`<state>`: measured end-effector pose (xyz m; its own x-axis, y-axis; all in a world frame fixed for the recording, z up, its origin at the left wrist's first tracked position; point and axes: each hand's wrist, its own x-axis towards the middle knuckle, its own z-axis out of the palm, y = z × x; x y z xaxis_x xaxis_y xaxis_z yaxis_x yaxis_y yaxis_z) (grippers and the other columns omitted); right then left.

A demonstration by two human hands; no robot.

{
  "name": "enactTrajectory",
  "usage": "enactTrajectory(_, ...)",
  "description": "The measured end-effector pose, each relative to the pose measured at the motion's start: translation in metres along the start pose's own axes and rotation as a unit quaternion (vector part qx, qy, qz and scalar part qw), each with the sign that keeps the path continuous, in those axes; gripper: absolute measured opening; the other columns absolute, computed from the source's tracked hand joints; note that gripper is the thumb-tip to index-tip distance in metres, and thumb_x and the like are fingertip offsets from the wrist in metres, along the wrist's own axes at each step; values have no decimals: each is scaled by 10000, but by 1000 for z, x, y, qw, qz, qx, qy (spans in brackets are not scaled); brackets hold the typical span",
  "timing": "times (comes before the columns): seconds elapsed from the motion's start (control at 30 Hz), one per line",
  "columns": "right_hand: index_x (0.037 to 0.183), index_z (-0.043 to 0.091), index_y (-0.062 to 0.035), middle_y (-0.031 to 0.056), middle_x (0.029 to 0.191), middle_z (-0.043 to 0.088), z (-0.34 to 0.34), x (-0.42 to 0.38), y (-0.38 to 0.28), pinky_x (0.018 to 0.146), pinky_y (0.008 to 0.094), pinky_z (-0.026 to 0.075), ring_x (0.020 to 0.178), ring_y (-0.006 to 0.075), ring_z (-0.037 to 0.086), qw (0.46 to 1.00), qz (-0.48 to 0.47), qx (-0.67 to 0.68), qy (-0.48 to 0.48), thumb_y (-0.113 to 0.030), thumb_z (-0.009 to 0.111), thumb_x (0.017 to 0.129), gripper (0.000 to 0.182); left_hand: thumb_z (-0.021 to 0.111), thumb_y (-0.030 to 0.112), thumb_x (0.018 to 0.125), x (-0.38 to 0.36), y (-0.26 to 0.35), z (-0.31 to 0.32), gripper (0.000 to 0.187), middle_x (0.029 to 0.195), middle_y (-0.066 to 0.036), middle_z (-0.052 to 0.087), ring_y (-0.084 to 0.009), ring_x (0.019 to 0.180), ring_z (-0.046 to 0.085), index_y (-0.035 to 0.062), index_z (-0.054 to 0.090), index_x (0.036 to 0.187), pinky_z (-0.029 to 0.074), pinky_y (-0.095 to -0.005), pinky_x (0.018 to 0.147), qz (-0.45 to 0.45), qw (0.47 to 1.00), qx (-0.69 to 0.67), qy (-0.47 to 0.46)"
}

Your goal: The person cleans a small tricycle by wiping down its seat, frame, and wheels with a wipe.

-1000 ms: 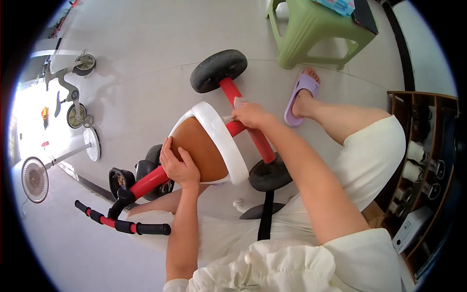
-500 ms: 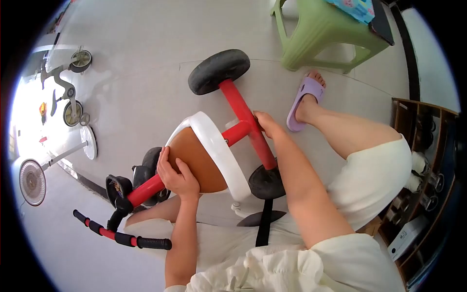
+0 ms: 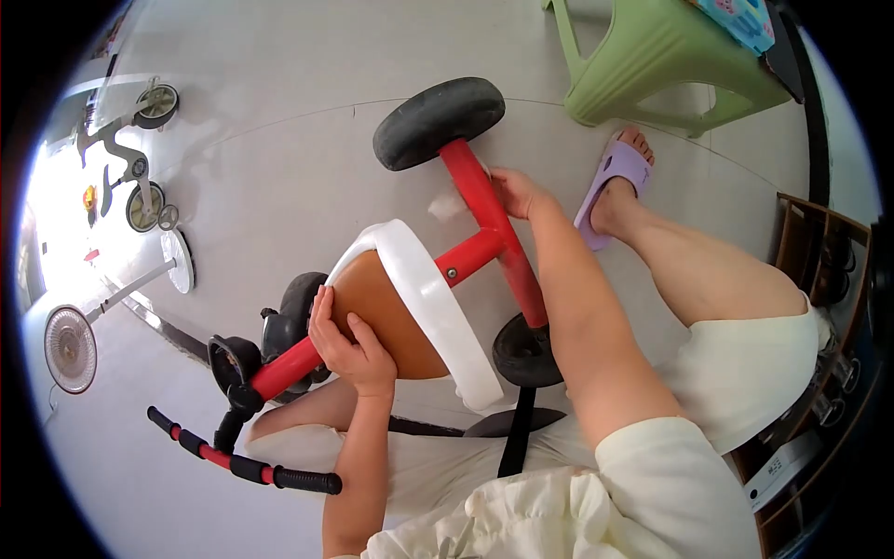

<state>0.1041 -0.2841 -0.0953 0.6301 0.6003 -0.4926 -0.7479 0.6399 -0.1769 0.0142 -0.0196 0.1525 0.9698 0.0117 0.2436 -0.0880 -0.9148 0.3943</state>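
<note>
A child's red tricycle (image 3: 475,250) with a brown seat (image 3: 384,312), white seat rim (image 3: 433,298) and black wheels lies tipped across in front of my legs. My left hand (image 3: 358,349) holds the seat's front end beside the red tube, thumb on the brown surface. Around the red rear axle bar, between the two rear wheels, curls my right hand (image 3: 518,194); the bar hides its fingertips. A blurred white wipe (image 3: 447,206) shows on the bar's other side, seemingly in that hand. The handlebar (image 3: 244,461) with black grips points to the lower left.
A green stool (image 3: 666,70) with a blue packet (image 3: 740,23) stands at top right. At right is a shoe rack (image 3: 838,233). A white fan (image 3: 71,349) and a small grey balance bike (image 3: 126,154) are at left. My foot wears a purple slipper (image 3: 622,170).
My right hand and the white wipe have slid up the axle bar toward the upper wheel. My left hand keeps its place on the seat. The whole view has shifted slightly.
</note>
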Motion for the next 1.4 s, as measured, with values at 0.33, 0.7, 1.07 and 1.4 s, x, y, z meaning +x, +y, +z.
enactTrajectory(0.33, 1386, 521, -49, 148, 1108, 702, 52, 19, 11, 920, 400, 490, 1001, 316, 667, 855, -280, -337, 277, -273, 539, 962, 479, 503, 117, 905, 0, -4, 0, 388, 1273, -226, 588, -410, 1187, 534, -28, 560, 1261, 388, -496, 1039, 11, 1000, -3, 18)
enactTrajectory(0.7, 1424, 423, 18, 235, 1410, 503, 75, -76, 160, 1116, 487, 342, 1309, 360, 481, 453, -232, -724, 466, -96, 500, 918, 525, 503, 135, 933, -3, -14, 3, 353, 1254, -151, 609, -353, 1180, 537, 18, 574, 1259, 413, -446, 1018, 14, 999, 12, 36)
enactTrajectory(1.07, 824, 698, -22, 136, 1136, 599, 95, -86, 144, 924, 419, 474, 1073, 309, 573, 345, -272, -827, 351, -98, 584, 850, 140, 526, 147, 908, -2, -13, 3, 357, 1252, -164, 615, -377, 1160, 550, 20, 581, 1237, 433, -469, 991, 1, 999, 8, 42)
enactTrajectory(1.4, 1028, 622, -58, 127, 1113, 616, 85, -84, 109, 885, 430, 495, 1076, 332, 587, 621, -220, -569, 492, -190, 805, 705, 393, 523, 145, 911, -1, -14, 4, 352, 1246, -164, 618, -377, 1159, 549, 20, 583, 1235, 428, -468, 996, 7, 999, 12, 43)
